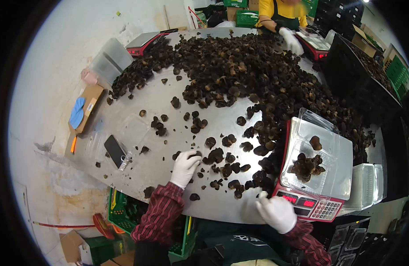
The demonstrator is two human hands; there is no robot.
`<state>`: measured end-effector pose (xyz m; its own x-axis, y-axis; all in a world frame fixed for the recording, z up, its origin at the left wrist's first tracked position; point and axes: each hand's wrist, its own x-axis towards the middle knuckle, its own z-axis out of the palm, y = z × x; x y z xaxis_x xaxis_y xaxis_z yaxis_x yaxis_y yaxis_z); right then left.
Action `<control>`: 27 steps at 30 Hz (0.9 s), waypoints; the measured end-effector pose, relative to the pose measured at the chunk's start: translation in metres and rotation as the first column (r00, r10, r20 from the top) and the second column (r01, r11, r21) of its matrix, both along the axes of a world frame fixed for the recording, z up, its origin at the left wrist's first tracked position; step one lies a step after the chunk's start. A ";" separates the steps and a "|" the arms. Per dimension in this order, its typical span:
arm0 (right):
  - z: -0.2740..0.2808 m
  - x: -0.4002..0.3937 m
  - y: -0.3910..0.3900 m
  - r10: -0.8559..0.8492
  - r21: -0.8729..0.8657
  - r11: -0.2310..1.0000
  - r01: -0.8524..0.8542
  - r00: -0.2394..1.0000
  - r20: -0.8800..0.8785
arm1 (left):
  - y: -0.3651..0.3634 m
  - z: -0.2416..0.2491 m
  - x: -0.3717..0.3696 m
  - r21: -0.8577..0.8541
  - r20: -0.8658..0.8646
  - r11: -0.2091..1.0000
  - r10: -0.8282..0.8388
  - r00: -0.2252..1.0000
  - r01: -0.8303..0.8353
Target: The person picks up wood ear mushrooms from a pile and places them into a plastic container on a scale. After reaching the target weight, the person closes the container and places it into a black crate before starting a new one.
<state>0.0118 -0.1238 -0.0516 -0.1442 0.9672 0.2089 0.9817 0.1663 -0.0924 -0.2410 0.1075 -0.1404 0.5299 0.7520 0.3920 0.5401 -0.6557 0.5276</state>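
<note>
My left hand (185, 169), in a white glove, is closed on a dark mushroom piece over the metal table (124, 173). Scattered dark mushroom pieces (215, 155) lie just right of it. My right hand (277, 214), also gloved in white, is at the table's front edge, beside the red scale (297, 205); its fingers are bent, and whether they hold anything is too small to tell. On the scale, an open clear plastic box (333, 166) contains a cluster of dark mushrooms (306, 167) and a single piece.
A large mushroom heap (240, 66) covers the table's back and right. Clear boxes (368, 186) are stacked right of the scale. A phone (114, 148) lies at left. Across the table, a co-worker's gloved hand (291, 41) is near another scale (314, 44).
</note>
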 end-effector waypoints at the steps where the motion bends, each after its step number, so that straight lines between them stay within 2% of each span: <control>1: -0.014 -0.008 0.009 0.066 0.105 0.993 -0.060 0.996 -0.054 | -0.003 -0.001 -0.006 -0.092 0.018 0.995 0.032 0.999 -0.030; 2: -0.030 -0.018 0.017 0.014 0.125 0.992 -0.009 0.999 -0.034 | -0.005 0.004 -0.009 -0.183 0.034 0.981 0.067 0.997 -0.060; 4: -0.068 -0.032 0.032 -0.142 0.117 0.982 0.149 0.988 -0.068 | -0.008 0.018 -0.005 -0.299 0.051 0.951 -0.063 0.997 0.076; 5: -0.065 -0.036 0.038 -0.142 0.121 0.981 0.149 0.988 -0.066 | -0.006 0.020 -0.003 -0.271 0.023 0.953 -0.132 0.991 0.133; 6: -0.062 -0.039 0.046 -0.224 0.079 0.970 0.230 0.972 -0.076 | 0.001 0.021 0.000 -0.269 0.023 0.954 -0.132 0.991 0.133; 7: -0.060 -0.042 0.053 -0.305 0.036 0.950 0.309 0.949 -0.082 | 0.012 0.023 0.005 -0.169 0.036 0.977 -0.128 0.991 0.133; 8: -0.061 -0.044 0.058 -0.305 0.037 0.950 0.309 0.949 -0.082 | 0.026 0.025 0.010 -0.069 0.049 0.989 -0.126 0.991 0.129; 9: -0.064 -0.046 0.062 -0.347 -0.040 0.938 0.345 0.934 -0.087 | 0.045 0.027 0.017 -0.066 0.137 0.994 -0.076 0.988 0.086; 10: -0.065 -0.047 0.066 -0.390 -0.115 0.918 0.379 0.917 -0.088 | 0.061 0.029 0.024 -0.188 0.249 0.982 0.034 0.968 0.014; 11: -0.061 -0.049 0.068 -0.396 -0.139 0.915 0.377 0.907 -0.145 | 0.088 0.021 0.026 -0.028 0.169 0.997 0.074 0.983 -0.070; 12: -0.069 -0.048 0.069 -0.395 -0.136 0.916 0.377 0.907 -0.144 | 0.113 0.011 0.029 -0.030 0.163 0.992 0.130 0.978 -0.127; 14: -0.091 -0.048 0.065 -0.372 -0.099 0.928 0.359 0.885 -0.278 | 0.136 -0.010 0.046 0.137 0.070 0.954 0.259 0.963 -0.266; 16: -0.089 -0.054 0.063 -0.395 -0.076 0.917 0.392 0.862 -0.318 | 0.122 -0.004 0.061 0.224 -0.227 0.966 0.182 0.957 -0.131; 18: -0.092 -0.059 0.059 -0.416 -0.054 0.904 0.424 0.843 -0.341 | 0.112 -0.004 0.073 0.036 -0.119 0.999 -0.003 0.993 0.007; 19: -0.092 -0.062 0.057 -0.418 -0.028 0.901 0.433 0.850 -0.322 | 0.107 -0.010 0.073 -0.039 -0.123 0.995 -0.099 0.987 0.095; 20: -0.091 -0.063 0.055 -0.418 -0.023 0.900 0.435 0.849 -0.324 | 0.100 -0.005 0.073 -0.115 -0.121 0.977 -0.195 0.973 0.182; 22: -0.090 -0.063 0.052 -0.378 0.042 0.918 0.394 0.901 -0.212 | 0.097 0.007 0.072 -0.306 -0.075 0.883 -0.396 0.915 0.357; 23: -0.090 -0.062 0.052 -0.381 0.027 0.918 0.396 0.898 -0.221 | 0.100 0.016 0.073 -0.293 -0.045 0.884 -0.393 0.919 0.364; 24: -0.091 -0.062 0.053 -0.384 0.028 0.916 0.399 0.897 -0.219 | 0.115 0.018 0.074 -0.153 -0.027 0.912 -0.388 0.921 0.379; 26: -0.092 -0.062 0.054 -0.371 0.018 0.922 0.387 0.895 -0.247 | 0.158 0.027 0.079 0.062 0.112 0.973 -0.229 0.967 0.223; 27: -0.091 -0.062 0.055 -0.367 0.017 0.922 0.386 0.889 -0.273 | 0.185 0.033 0.082 0.020 0.193 0.989 -0.150 0.970 0.149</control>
<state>-0.0498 -0.0689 -0.1424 0.2965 0.9198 0.2568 0.9146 -0.1961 -0.3536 -0.1590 0.2928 -0.1079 0.5500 0.6678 0.5015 0.3243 -0.7241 0.6087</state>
